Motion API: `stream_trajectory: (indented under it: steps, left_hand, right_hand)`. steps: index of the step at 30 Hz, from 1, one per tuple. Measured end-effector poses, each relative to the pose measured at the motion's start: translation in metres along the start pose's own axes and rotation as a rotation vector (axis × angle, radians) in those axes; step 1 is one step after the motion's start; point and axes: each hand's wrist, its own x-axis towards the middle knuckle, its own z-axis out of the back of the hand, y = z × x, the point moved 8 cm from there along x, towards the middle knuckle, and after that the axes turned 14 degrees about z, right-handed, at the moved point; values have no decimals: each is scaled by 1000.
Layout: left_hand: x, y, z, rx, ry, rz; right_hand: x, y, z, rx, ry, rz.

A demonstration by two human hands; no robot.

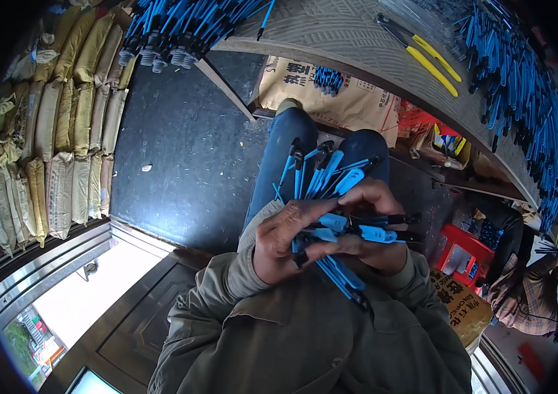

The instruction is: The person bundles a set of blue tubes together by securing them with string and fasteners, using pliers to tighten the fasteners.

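Observation:
Above my lap, my left hand (280, 238) and my right hand (382, 240) come together around several slender blue plastic pieces with black ends (377, 234). The fingers of both hands are curled around these pieces, and parts of the pieces are hidden by them. More blue-and-black pieces (315, 172) fan out over my thighs just beyond my hands. Others (342, 274) stick out below my hands against my jacket. Exactly which piece each finger touches is hard to make out.
A patterned tabletop (331, 33) ahead bears yellow-handled pliers (433, 62), a blue heap (522, 111) and black-ended bundles (177, 33). Filled sacks (62, 125) are stacked at left. Below the table lies a brown paper sack (357, 108). Another person (522, 295) and a red plastic stool (453, 243) are at right.

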Motion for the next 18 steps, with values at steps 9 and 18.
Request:
stream_trajectory:
  steps: [9,18]
  left_hand:
    - [7,21,8,-468,370,51]
    - [3,14,1,-397,264,-28]
  right_hand:
    - [-30,-31,-22,-129,338,-193]
    - [-30,-13,-27,-352,343,83]
